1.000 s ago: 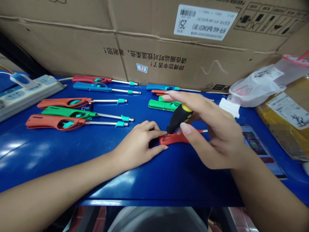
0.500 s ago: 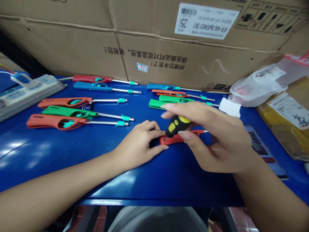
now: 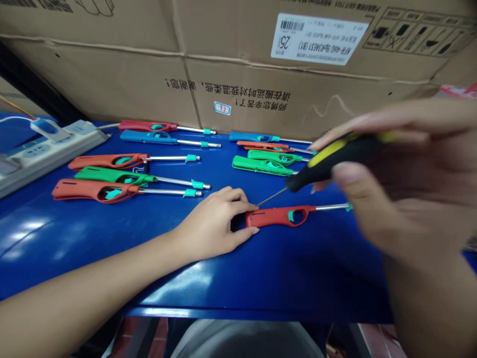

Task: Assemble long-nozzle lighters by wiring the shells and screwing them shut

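**Item: lighter** point(image 3: 279, 217). Red, long-nozzled, lying flat on the blue table point(image 3: 261, 278). Its long axis runs left to right, butt end leftward and metal nozzle rightward.

**Left hand** point(image 3: 214, 221). At the lighter's butt end and the nearer hand to it. The fingers point(image 3: 238, 195) are curled, with forefinger above and thumb below pinching the butt between them.

**Right hand** point(image 3: 406, 169). Raised above and to the right of the lighter, well clear of it. The fingers are closed round the screwdriver point(image 3: 328, 161), with the thumb laid along its black-and-yellow handle.

**Screwdriver.** The thin shaft slants down-left toward the lighter's butt. The tip ends just above the butt, beside the left forefinger.

**Behind the lighter.** Spare lighters point(image 3: 268, 159) lie in rows, with a cardboard box point(image 3: 112, 74) beyond them. A power strip point(image 3: 44, 146) sits far to the left.

**Hard to make out.** The right hand is motion-blurred and cut off by the frame edge. It cannot be told whether the tip touches the lighter, and the nozzle's end is half hidden behind the right thumb.
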{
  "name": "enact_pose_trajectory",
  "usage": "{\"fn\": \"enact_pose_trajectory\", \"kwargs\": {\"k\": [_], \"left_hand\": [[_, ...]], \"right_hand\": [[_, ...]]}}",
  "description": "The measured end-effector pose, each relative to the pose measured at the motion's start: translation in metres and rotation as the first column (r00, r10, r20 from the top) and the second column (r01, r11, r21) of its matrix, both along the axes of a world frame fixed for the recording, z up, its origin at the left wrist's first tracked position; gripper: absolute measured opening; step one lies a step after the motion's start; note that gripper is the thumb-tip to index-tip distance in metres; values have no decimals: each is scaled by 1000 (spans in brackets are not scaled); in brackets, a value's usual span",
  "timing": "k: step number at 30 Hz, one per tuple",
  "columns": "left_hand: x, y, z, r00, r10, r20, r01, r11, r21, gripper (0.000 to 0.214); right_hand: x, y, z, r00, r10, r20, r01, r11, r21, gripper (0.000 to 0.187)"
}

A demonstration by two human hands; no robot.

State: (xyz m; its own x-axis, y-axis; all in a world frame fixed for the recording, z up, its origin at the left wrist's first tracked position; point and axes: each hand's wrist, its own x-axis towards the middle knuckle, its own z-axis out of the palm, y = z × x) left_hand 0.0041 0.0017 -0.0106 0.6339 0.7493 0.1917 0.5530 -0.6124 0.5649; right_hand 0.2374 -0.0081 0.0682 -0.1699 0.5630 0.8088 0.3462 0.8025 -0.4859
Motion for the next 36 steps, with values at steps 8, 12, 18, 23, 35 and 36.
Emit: {"fn": "enact_pose_trajectory", "kwargs": {"k": [8,12,18,23,35,36], "left_hand": [[-3,-3,13,982,13,-189,-3,998,57,38],[-1,0,-2,995,-26,-98,34,997,76,46],[-4,6,-2,995,-69,-76,71,997,29,27],[-5,5,14,963,-19,-270,46,995,92,23],[-10,6,25,880,-24,-474,60,996,61,17],[-10,6,26,887,-26,-461,48,998,37,17]], "right_hand": [[36,26,-28,989,79,125,-24,918,-395,23],[46,40,-55,965,172,197,-64,886,-459,21],[53,45,-64,804,253,538,42,878,-476,29],[53,47,-68,745,207,634,91,910,-404,33],[99,23,-12,634,315,706,346,701,-623,31],[98,23,-13,614,323,720,381,677,-629,32]]}}
